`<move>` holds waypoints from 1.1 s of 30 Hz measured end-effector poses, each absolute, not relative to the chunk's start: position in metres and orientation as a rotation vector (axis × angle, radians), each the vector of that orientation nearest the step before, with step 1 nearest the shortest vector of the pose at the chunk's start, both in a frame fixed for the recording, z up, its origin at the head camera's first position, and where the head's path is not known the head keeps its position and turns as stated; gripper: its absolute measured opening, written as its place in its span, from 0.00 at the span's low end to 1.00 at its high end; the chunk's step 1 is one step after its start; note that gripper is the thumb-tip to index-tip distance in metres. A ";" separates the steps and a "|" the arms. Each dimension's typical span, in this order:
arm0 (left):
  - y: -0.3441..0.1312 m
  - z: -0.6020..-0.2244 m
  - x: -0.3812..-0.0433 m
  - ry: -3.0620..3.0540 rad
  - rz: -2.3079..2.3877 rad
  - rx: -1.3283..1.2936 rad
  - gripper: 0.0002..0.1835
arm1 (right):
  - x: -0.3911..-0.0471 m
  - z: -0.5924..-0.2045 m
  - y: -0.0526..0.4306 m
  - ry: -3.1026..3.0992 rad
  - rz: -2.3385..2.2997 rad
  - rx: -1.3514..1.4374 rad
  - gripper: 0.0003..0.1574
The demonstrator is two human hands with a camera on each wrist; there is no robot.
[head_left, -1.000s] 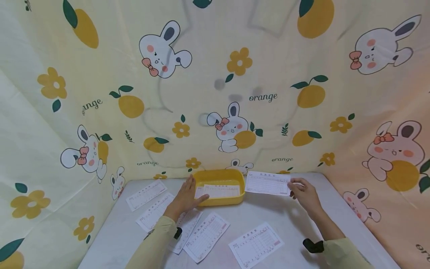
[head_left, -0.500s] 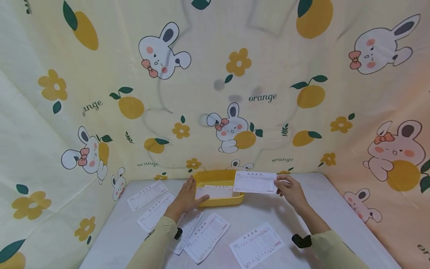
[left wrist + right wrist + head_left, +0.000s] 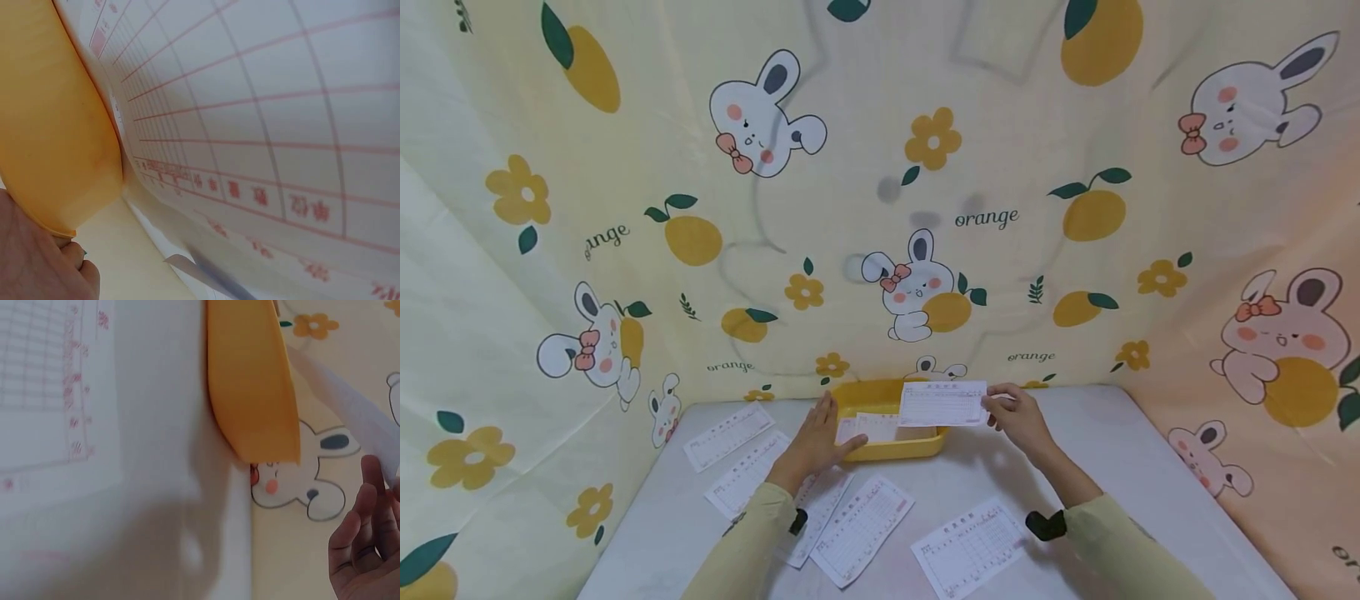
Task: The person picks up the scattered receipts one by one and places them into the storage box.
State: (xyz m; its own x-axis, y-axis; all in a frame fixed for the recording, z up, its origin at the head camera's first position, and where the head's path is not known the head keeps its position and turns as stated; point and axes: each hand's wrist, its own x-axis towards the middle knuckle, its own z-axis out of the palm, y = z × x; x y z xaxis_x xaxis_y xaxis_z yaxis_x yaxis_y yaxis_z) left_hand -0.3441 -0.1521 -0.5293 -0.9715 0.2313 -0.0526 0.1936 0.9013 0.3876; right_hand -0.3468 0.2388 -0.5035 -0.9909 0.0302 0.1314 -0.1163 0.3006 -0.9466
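Note:
My right hand pinches a white printed form slip by its right edge. The slip is held over the right part of a yellow plastic basin and hides some of its inside. In the right wrist view, the held slip is edge-on beside the basin's rim. More form slips lie inside the basin. My left hand grips the basin's left end, with its thumb over the front rim. Seen from the left wrist, the fingers reach the yellow rim.
Several similar slips lie on the white table: one slip at the back left, others under and beside my left forearm, one slip at front centre right. A cream curtain printed with rabbits and oranges stands behind and at both sides.
My right hand has carried the slip leftward, from beside the basin to over its right part. The left hand has stayed at the basin's left end.

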 end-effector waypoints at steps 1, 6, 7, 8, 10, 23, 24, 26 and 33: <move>-0.152 -0.529 -0.344 2.966 0.596 0.333 0.61 | -0.348 -0.503 0.236 -2.439 1.785 0.076 0.17; -0.152 -0.530 -0.344 2.969 0.595 0.355 0.62 | -0.350 -0.503 0.224 -2.462 1.795 0.088 0.16; -0.152 -0.530 -0.344 2.970 0.595 0.361 0.62 | -0.350 -0.503 0.222 -2.464 1.797 0.090 0.16; -0.152 -0.530 -0.344 2.970 0.584 0.358 0.62 | -0.351 -0.503 0.220 -2.465 1.798 0.099 0.16; -0.152 -0.530 -0.344 2.970 0.577 0.355 0.63 | -0.352 -0.504 0.216 -2.468 1.795 0.107 0.16; -0.154 -0.525 -0.341 2.959 0.608 0.367 0.63 | -0.359 -0.504 0.188 -2.486 1.797 0.197 0.13; -0.154 -0.526 -0.341 2.960 0.601 0.370 0.63 | -0.359 -0.504 0.186 -2.487 1.794 0.206 0.13; -0.154 -0.526 -0.342 2.966 0.605 0.376 0.63 | -0.359 -0.504 0.182 -2.491 1.787 0.216 0.13; -0.154 -0.526 -0.340 2.972 0.597 0.377 0.64 | -0.361 -0.505 0.169 -2.505 1.785 0.209 0.13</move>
